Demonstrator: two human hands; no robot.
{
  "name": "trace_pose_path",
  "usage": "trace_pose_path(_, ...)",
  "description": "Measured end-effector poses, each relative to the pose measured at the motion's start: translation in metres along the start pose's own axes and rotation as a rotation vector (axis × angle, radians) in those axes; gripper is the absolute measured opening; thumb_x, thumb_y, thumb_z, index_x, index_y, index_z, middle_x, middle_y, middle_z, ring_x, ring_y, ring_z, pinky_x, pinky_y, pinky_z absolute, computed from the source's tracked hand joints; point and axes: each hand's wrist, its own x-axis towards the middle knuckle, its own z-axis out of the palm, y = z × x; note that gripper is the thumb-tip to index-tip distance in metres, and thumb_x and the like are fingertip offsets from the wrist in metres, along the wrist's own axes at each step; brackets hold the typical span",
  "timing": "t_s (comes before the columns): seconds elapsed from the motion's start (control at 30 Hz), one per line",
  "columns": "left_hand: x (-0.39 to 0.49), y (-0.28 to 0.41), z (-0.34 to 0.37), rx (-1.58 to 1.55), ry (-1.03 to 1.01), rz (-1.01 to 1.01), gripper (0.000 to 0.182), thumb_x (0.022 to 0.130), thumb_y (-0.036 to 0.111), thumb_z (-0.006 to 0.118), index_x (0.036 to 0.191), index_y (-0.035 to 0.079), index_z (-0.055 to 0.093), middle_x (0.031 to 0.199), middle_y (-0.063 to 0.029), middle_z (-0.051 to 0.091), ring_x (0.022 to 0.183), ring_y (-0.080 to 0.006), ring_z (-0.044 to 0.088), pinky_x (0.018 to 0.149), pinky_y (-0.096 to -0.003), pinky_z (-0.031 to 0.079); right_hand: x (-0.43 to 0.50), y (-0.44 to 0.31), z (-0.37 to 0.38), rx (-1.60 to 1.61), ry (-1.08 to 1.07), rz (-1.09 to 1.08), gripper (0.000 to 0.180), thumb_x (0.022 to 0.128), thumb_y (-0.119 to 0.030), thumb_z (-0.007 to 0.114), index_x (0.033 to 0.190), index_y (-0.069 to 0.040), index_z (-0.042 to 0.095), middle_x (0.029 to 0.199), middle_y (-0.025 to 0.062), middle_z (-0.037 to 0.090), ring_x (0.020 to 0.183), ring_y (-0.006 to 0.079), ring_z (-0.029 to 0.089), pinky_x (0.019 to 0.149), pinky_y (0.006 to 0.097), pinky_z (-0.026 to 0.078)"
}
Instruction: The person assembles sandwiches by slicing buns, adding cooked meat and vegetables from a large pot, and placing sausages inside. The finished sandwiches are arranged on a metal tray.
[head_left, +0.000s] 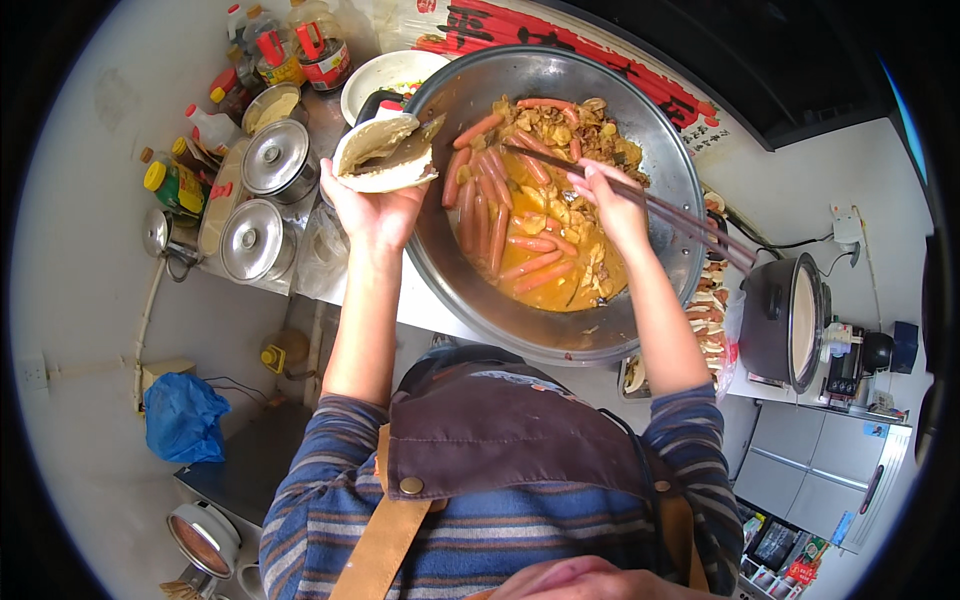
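My left hand (381, 216) holds a split flatbread (390, 178) up beside the left rim of a large steel pan. The bread's halves stand apart at the top, and its pocket faces the pan. My right hand (611, 201) grips a pair of long dark wooden chopsticks (694, 229) over the pan. Their tips reach in among the sausages; whether they pinch one, I cannot tell. In the metal pan (469, 304), several sausages (491, 225) lie in orange-brown broth (559, 296). Sliced, cooked pieces (600, 135) are heaped along the far right side.
On the left stand lidded steel pots (276, 157), sauce bottles (322, 60) and a crumpled clear bag (324, 244). A white dish (367, 86) sits behind the bread. To the right are filled breads (709, 307) and a tall dark pot (772, 322).
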Motion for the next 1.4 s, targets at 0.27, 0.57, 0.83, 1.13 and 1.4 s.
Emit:
trace_pose_path(0.27,0.0,-0.002,0.002,0.033,0.069,-0.013,0.055,0.086,0.048,0.034,0.115,0.004,0.05,0.118,-0.0174,0.051,0.105,-0.0344,0.049,0.09,-0.0502,0.04,-0.01,-0.008,-0.003,-0.741,-0.421,-0.321,0.025,0.083,-0.013,0.057,0.105,-0.003,0.063,0.09,0.0111,0.065,0.08,0.0203,0.063,0.073,0.0274,0.049)
trace_pose_path(0.57,0.003,-0.006,-0.001,0.024,0.09,-0.007,0.056,0.087,0.05,0.032,0.115,0.005,0.05,0.118,-0.0168,0.051,0.106,-0.0343,0.049,0.091,-0.051,0.039,0.017,0.039,0.014,-1.218,-0.641,-0.961,0.042,0.076,-0.009,0.055,0.118,-0.013,0.054,0.103,0.0146,0.058,0.082,0.0277,0.063,0.068,0.0341,0.054)
trace_pose_path(0.83,0.003,-0.015,0.0,0.038,0.095,-0.033,0.052,0.087,0.046,0.034,0.113,0.005,0.052,0.116,-0.016,0.053,0.105,-0.0338,0.05,0.091,-0.0506,0.04,0.043,0.043,0.015,-1.134,-0.442,-1.075,0.04,0.079,-0.008,0.05,0.118,-0.015,0.052,0.111,0.016,0.055,0.083,0.0319,0.063,0.069,0.0363,0.054)
trace_pose_path(1.13,0.001,-0.005,0.0,0.077,-0.003,-0.049,0.069,0.088,0.059,0.017,0.121,0.007,0.047,0.122,-0.0139,0.05,0.112,-0.0312,0.046,0.093,-0.0485,0.037,0.029,-0.03,-0.005,-0.674,-0.329,-0.436,0.03,0.087,-0.021,0.054,0.108,-0.001,0.06,0.102,0.013,0.061,0.096,0.0247,0.058,0.084,0.0293,0.044)
trace_pose_path(1.4,0.007,-0.007,0.007,0.027,-0.039,-0.035,0.058,0.087,0.051,0.028,0.117,0.006,0.05,0.12,-0.0142,0.051,0.11,-0.0316,0.047,0.093,-0.0486,0.037,-0.001,-0.071,-0.04,-0.581,-0.305,-0.268,0.028,0.088,-0.023,0.055,0.103,0.0,0.062,0.094,0.0098,0.062,0.086,0.0162,0.059,0.075,0.0269,0.048)
